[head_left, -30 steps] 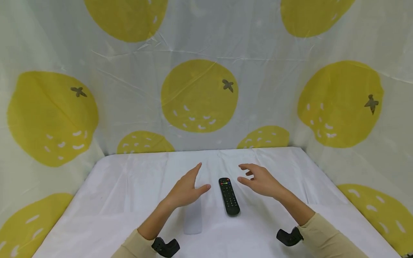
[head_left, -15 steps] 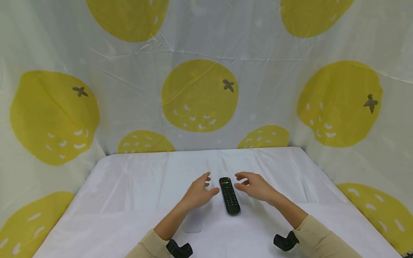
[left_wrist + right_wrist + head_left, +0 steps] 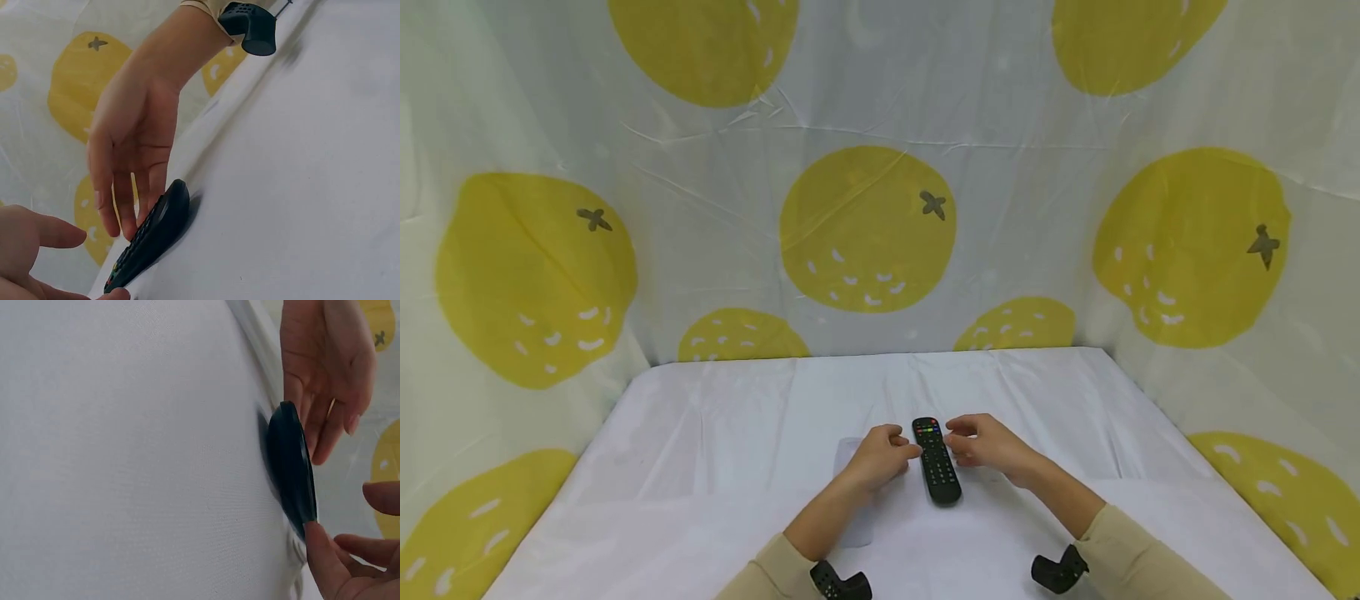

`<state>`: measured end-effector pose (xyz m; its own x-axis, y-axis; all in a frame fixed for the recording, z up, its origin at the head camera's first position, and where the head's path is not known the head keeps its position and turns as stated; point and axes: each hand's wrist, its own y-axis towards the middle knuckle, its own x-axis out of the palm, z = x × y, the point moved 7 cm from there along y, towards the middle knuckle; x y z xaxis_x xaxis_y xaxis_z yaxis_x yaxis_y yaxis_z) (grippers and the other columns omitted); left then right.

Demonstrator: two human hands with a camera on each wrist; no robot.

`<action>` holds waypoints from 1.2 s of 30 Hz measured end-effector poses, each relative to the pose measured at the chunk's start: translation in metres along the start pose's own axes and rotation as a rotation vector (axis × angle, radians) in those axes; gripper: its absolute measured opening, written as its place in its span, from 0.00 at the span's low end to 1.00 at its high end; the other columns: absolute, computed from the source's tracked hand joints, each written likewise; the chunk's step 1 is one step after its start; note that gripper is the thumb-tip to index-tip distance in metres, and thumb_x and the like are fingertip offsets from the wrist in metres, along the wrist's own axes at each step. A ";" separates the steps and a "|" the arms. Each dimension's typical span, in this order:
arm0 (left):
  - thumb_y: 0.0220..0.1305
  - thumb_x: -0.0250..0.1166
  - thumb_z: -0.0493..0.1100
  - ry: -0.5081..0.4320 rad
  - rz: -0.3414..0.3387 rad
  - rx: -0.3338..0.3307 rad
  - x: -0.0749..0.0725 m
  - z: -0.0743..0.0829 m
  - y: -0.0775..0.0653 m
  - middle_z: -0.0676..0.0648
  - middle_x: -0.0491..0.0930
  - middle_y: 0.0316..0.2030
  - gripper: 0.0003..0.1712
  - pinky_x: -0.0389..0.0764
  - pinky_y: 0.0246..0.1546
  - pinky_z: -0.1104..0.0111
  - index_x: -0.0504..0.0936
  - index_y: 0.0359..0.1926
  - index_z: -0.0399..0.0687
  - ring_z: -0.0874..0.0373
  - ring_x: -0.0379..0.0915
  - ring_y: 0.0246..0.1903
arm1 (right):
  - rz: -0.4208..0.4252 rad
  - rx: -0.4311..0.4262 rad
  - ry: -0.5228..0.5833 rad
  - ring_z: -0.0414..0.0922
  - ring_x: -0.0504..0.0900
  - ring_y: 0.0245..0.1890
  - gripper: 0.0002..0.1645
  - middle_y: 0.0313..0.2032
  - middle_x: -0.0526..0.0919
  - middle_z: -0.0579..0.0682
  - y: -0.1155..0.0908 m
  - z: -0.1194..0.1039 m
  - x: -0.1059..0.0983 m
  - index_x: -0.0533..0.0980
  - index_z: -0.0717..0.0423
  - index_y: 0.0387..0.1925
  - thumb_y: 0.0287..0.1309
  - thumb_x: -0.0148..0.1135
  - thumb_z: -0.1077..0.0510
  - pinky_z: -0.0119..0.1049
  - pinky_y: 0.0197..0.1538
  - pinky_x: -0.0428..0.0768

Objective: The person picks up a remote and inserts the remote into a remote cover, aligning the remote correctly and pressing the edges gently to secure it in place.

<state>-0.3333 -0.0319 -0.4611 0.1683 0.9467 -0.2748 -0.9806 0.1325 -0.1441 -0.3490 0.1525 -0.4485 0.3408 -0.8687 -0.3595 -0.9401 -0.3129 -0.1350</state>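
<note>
A black remote control (image 3: 937, 467) lies buttons up on the white cloth, between my two hands. On its left side is my left hand (image 3: 878, 458), fingers loosely bent and tips close to the remote's edge. My right hand (image 3: 988, 446) is at the right edge, fingers slightly bent. In the right wrist view, a right fingertip meets the end of the remote (image 3: 292, 465); whether it presses there I cannot tell. A left fingertip overlaps the remote's end (image 3: 153, 234) in the left wrist view. Neither hand grips it. Under my left forearm lies a clear flat plastic sleeve (image 3: 857, 533), partly hidden.
The white-covered table (image 3: 737, 433) reaches back to a curtain (image 3: 715, 217) printed with yellow fruit, which hangs at the back and both sides. A black wrist camera (image 3: 1060, 570) sits on my right sleeve, another (image 3: 842, 582) on my left.
My left hand has moved right and nearer to me, up to the remote, its fingers bending more. The right hand has come slightly left and lower. The remote lies in place.
</note>
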 end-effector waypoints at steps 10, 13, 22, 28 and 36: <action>0.64 0.65 0.27 -0.331 -0.017 -0.018 0.014 -0.005 0.004 0.35 0.77 0.48 0.34 0.85 0.48 0.55 0.63 0.66 0.14 0.50 0.78 0.46 | 0.011 0.086 0.162 0.53 0.83 0.50 0.27 0.52 0.81 0.65 0.006 0.013 0.009 0.69 0.82 0.61 0.68 0.63 0.67 0.48 0.50 0.86; 0.63 0.65 0.25 -0.314 0.004 -0.008 0.017 -0.006 0.004 0.35 0.77 0.49 0.32 0.85 0.48 0.57 0.65 0.65 0.16 0.52 0.78 0.44 | -0.013 0.083 0.195 0.51 0.84 0.48 0.27 0.50 0.81 0.65 0.008 0.015 0.012 0.69 0.84 0.61 0.66 0.64 0.70 0.46 0.50 0.85; 0.60 0.63 0.20 -0.310 0.021 0.037 0.023 -0.004 0.007 0.40 0.80 0.40 0.25 0.85 0.39 0.65 0.74 0.60 0.20 0.55 0.79 0.36 | -0.029 0.108 0.304 0.49 0.85 0.43 0.25 0.46 0.80 0.64 0.008 0.017 0.012 0.69 0.80 0.60 0.65 0.63 0.74 0.45 0.50 0.86; 0.58 0.65 0.20 -0.312 0.024 0.056 0.024 0.001 0.007 0.39 0.77 0.37 0.24 0.85 0.35 0.65 0.76 0.57 0.24 0.55 0.77 0.32 | -0.032 0.104 0.335 0.49 0.85 0.43 0.26 0.47 0.80 0.64 0.006 0.015 0.008 0.67 0.79 0.61 0.64 0.62 0.75 0.44 0.48 0.86; 0.59 0.67 0.21 -0.290 0.025 0.026 0.020 0.003 0.007 0.41 0.76 0.38 0.25 0.85 0.36 0.64 0.76 0.58 0.29 0.55 0.76 0.33 | -0.043 0.090 0.364 0.49 0.85 0.42 0.26 0.45 0.80 0.63 0.008 0.010 0.007 0.67 0.78 0.61 0.64 0.62 0.75 0.44 0.48 0.86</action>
<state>-0.3373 -0.0110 -0.4649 0.1125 0.9936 0.0063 -0.9870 0.1125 -0.1149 -0.3545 0.1475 -0.4614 0.3410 -0.9401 -0.0024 -0.9151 -0.3314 -0.2297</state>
